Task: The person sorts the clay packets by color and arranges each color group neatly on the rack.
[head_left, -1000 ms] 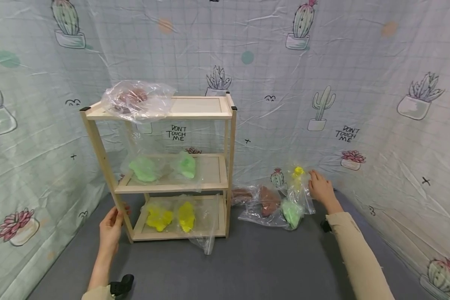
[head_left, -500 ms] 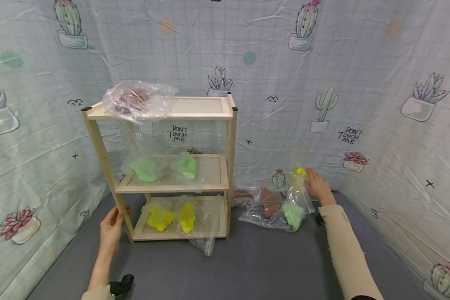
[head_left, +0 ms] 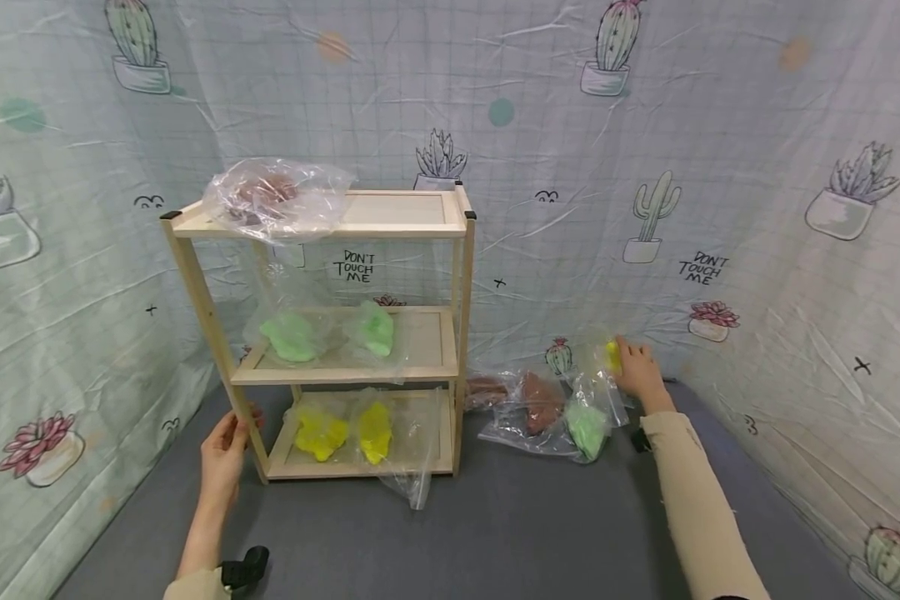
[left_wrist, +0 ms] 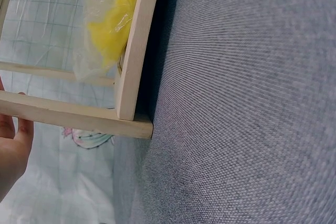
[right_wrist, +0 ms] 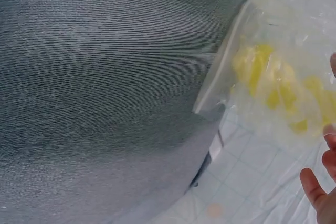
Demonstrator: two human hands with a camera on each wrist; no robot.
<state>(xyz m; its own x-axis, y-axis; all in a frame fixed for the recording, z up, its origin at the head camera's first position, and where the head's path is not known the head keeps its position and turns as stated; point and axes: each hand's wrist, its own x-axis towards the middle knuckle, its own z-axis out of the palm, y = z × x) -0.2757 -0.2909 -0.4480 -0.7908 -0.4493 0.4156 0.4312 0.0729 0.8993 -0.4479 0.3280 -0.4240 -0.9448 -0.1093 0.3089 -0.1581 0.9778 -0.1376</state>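
Observation:
My left hand (head_left: 223,454) holds the front left post of a three-tier wooden shelf (head_left: 345,377), its fingers behind the wood; the left wrist view shows the post (left_wrist: 63,114) crossing my fingers. At the right, my right hand (head_left: 640,372) pinches the upper part of a clear zip bag with a yellow lump (head_left: 612,357). In the right wrist view fingertips touch this yellow-filled bag (right_wrist: 281,85) from two sides; part of the hand is out of frame. The bag leans against the backdrop, above a bag with a green lump (head_left: 587,429).
Bags with brown lumps (head_left: 540,404) lie right of the shelf. A brown-lump bag (head_left: 270,196) sits on the top tier, green-lump bags (head_left: 291,336) on the middle, yellow-lump bags (head_left: 321,435) on the bottom. One bag hangs over the front edge. Printed cloth (head_left: 532,150) surrounds the grey surface (head_left: 495,533).
My right hand has moved slightly left onto the yellow-lump bag and now covers part of the yellow. The left hand and the shelf have stayed in place.

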